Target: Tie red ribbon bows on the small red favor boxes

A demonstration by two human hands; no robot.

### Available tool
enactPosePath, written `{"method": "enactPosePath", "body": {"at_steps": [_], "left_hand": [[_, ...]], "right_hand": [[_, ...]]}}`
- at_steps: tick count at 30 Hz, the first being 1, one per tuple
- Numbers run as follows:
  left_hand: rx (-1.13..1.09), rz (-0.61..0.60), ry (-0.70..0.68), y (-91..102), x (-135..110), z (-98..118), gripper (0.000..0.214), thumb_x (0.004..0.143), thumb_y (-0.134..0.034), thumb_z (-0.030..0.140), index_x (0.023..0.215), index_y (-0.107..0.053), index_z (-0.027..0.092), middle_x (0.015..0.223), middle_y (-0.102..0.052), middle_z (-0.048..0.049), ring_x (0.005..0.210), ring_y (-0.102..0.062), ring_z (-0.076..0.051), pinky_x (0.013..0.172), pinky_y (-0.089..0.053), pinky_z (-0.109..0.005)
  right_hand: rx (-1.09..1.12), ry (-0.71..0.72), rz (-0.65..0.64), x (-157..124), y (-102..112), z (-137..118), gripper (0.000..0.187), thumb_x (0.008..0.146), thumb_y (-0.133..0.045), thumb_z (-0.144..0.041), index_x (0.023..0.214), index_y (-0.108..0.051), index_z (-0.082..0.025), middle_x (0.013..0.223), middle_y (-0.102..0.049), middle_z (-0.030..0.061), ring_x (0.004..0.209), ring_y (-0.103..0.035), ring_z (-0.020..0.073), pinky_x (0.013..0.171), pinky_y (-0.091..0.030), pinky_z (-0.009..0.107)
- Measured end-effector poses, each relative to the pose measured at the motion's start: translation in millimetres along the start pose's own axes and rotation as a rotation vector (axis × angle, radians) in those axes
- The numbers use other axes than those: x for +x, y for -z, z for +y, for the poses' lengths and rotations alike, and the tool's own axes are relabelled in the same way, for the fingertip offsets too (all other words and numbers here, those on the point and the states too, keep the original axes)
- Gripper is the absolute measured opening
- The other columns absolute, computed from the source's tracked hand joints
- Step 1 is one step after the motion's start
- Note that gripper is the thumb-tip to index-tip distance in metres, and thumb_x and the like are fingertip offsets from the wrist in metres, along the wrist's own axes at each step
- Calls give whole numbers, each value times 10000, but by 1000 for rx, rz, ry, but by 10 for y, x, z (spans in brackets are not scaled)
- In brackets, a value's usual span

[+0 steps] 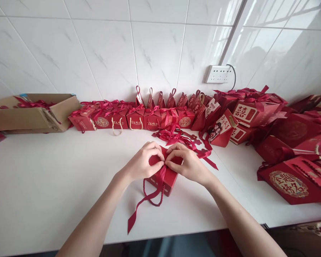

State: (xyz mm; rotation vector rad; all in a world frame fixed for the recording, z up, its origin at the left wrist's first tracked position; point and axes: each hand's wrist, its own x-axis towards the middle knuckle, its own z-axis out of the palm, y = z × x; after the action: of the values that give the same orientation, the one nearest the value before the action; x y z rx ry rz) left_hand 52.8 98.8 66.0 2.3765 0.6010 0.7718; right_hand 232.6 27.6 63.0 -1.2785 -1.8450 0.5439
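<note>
A red gift box (171, 180) with a twisted dark red cord handle (155, 204) lies on the white table in front of me. Around it runs a dark red satin ribbon (142, 204), one tail trailing toward the table's front edge. My left hand (146, 160) pinches the ribbon over the top of the box between thumb and finger. From the other side my right hand (186, 162) pinches the same ribbon, its fingertips almost touching those of the left. The exact shape of the ribbon between the fingertips is hidden.
Loose ribbons (173, 135) lie just behind the box. A row of red gift boxes (152, 120) lines the tiled wall. More red boxes (294, 180) are stacked at the right. An open cardboard carton (18, 119) stands at the left, and a power socket (219, 74) is on the wall.
</note>
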Motion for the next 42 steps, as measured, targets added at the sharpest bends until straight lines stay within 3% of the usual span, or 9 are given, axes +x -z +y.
{"method": "enactPosePath", "body": {"at_steps": [7, 16, 22, 26, 31, 32, 36, 39, 42], "left_hand": [[-74, 42, 68, -99, -10, 14, 123, 848, -450, 211, 742, -513, 213, 894, -539, -44, 911, -525, -201, 845, -442, -346], [-165, 55, 115, -146, -6, 20, 138, 853, -417, 224, 728, -476, 210, 908, -510, -49, 913, -511, -200, 851, -432, -332], [-111, 83, 25, -199, -7, -2, 62, 723, -543, 150, 777, -549, 181, 927, -519, -61, 957, -523, -209, 917, -427, -351], [-166, 99, 42, -273, 1, -32, 63, 691, -600, 187, 754, -601, 180, 931, -531, -62, 972, -545, -207, 949, -433, -339], [-250, 100, 200, -338, -6, -27, 83, 705, -596, 249, 760, -612, 190, 981, -535, -59, 1083, -513, -217, 1000, -407, -341], [-263, 101, 220, -347, -11, -17, 87, 706, -594, 257, 760, -608, 190, 1000, -535, -59, 1103, -502, -220, 1011, -399, -343], [-286, 102, 244, -357, -18, -8, 93, 705, -586, 275, 750, -586, 194, 1041, -540, -55, 1130, -486, -228, 1032, -376, -361], [-310, 124, 254, -337, -11, -19, 93, 709, -571, 281, 734, -567, 192, 1011, -551, -54, 1092, -504, -224, 1007, -398, -365], [-302, 122, 233, -297, -8, 1, 71, 703, -569, 255, 706, -557, 185, 954, -552, -57, 1026, -526, -220, 977, -420, -363]], "right_hand": [[23, -4, 9, -12, 18, 36, 50, 807, -624, -201, 761, -641, -211, 960, -586, 41, 889, -579, 190, 828, -467, 354], [54, -55, 28, -23, 36, 51, 88, 763, -598, -177, 687, -632, -203, 956, -594, 39, 902, -577, 186, 850, -445, 335], [23, 24, 29, -56, 27, 187, 145, 843, -572, -302, 731, -604, -214, 968, -611, 58, 944, -586, 210, 827, -470, 322], [-85, 64, 8, -60, 43, 266, 223, 864, -556, -418, 754, -626, -238, 998, -634, 64, 940, -625, 227, 800, -514, 306], [-285, 160, -45, -63, 146, 553, 289, 816, -571, -546, 804, -679, -279, 1067, -648, 92, 886, -674, 276, 627, -589, 318], [-309, 174, -14, -56, 177, 644, 277, 805, -581, -547, 797, -686, -291, 1050, -658, 98, 863, -683, 282, 608, -598, 324], [-400, 222, -116, -10, 284, 886, 155, 791, -626, -484, 804, -697, -346, 1046, -675, 97, 852, -690, 284, 570, -608, 304], [-417, 168, -125, -41, 284, 697, 193, 824, -592, -484, 814, -686, -316, 1097, -651, 109, 910, -674, 292, 627, -605, 325], [-387, 120, -2, -102, 195, 283, 342, 875, -485, -541, 766, -647, -260, 1047, -645, 112, 926, -659, 287, 662, -581, 348]]}}
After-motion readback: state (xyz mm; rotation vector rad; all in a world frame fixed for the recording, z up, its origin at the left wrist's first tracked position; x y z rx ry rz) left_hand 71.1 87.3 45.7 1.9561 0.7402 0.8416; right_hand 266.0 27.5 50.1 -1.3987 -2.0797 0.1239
